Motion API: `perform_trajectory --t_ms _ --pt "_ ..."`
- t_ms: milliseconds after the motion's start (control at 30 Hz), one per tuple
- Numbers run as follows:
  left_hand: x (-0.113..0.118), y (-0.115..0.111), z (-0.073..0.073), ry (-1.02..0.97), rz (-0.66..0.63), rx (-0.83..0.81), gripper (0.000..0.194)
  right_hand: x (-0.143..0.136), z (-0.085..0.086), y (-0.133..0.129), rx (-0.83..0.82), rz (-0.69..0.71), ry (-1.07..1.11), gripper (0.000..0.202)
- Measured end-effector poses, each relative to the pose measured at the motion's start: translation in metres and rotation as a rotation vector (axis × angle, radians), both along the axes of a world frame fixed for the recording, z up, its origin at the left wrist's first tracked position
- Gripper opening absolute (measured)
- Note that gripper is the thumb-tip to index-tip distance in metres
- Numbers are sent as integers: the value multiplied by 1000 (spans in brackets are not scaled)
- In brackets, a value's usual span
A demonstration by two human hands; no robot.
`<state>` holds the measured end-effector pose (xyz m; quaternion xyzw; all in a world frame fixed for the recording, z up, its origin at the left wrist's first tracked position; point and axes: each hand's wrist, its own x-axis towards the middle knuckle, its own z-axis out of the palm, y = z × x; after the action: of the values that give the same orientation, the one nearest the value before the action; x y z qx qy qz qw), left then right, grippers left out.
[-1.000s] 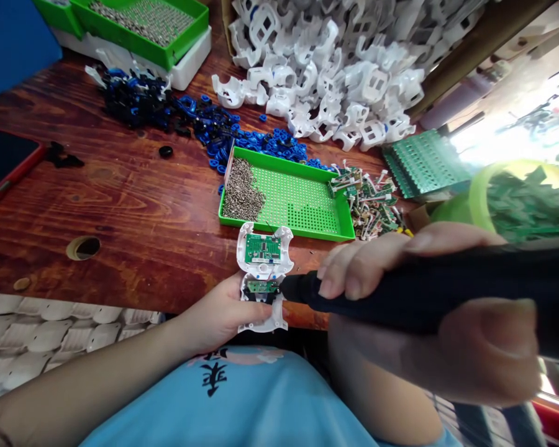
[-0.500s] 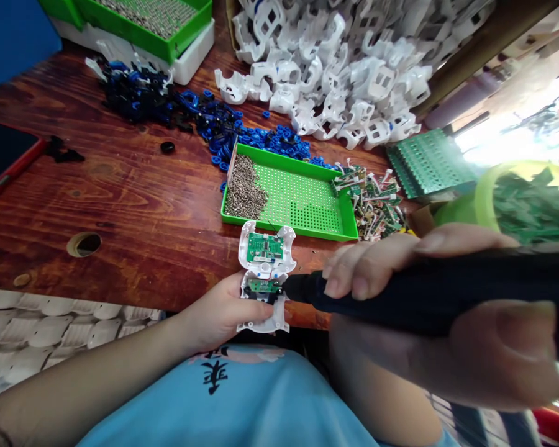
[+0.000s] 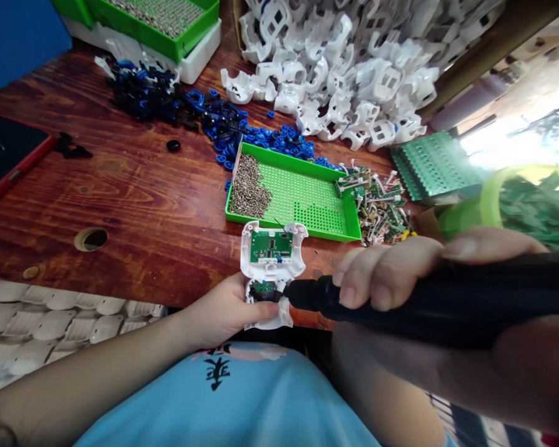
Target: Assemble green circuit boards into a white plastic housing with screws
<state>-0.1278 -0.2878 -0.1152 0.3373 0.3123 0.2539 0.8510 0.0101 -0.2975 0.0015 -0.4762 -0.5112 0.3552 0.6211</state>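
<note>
My left hand (image 3: pixel 221 313) grips a white plastic housing (image 3: pixel 272 264) with a green circuit board (image 3: pixel 271 246) inside, held at the near edge of the wooden table (image 3: pixel 121 198). My right hand (image 3: pixel 400 279) is wrapped around a black electric screwdriver (image 3: pixel 438 301). Its tip points left and touches the lower, smaller board in the housing, close to my left thumb. Just beyond the housing lies a green perforated tray (image 3: pixel 302 198) with a heap of small screws (image 3: pixel 249 189) at its left end.
A big pile of white housings (image 3: pixel 345 74) fills the back. Blue and black small parts (image 3: pixel 190 112) lie left of it, loose boards (image 3: pixel 379 205) and stacked green panels (image 3: pixel 431 164) to the right. A second screw tray (image 3: pixel 158 18) sits back left, a red-edged phone (image 3: pixel 4 158) far left.
The view has shifted slightly, so everything sits a little further right and lower. The screwdriver tip stays on the lower board and my left hand keeps its grip on the housing.
</note>
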Motion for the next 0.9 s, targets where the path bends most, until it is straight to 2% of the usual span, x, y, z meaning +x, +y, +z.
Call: perform_trajectory --t_ms 100,267,433,600,733,900 --pt "-1 0 1 9 -10 13 42 3 -1 2 15 -20 23 39" --pt "-1 -1 0 24 -5 24 36 9 -4 6 41 24 61 37" --pt "-1 -1 -2 22 -7 35 41 14 -9 4 79 54 68 35" --pt "0 0 -2 19 1 26 38 19 -11 3 112 77 72 36" --pt "0 -1 -2 -3 4 -3 41 17 -10 4 120 10 57 38" --pt "1 -2 1 1 -20 -37 40 3 -2 0 111 -30 -40 36"
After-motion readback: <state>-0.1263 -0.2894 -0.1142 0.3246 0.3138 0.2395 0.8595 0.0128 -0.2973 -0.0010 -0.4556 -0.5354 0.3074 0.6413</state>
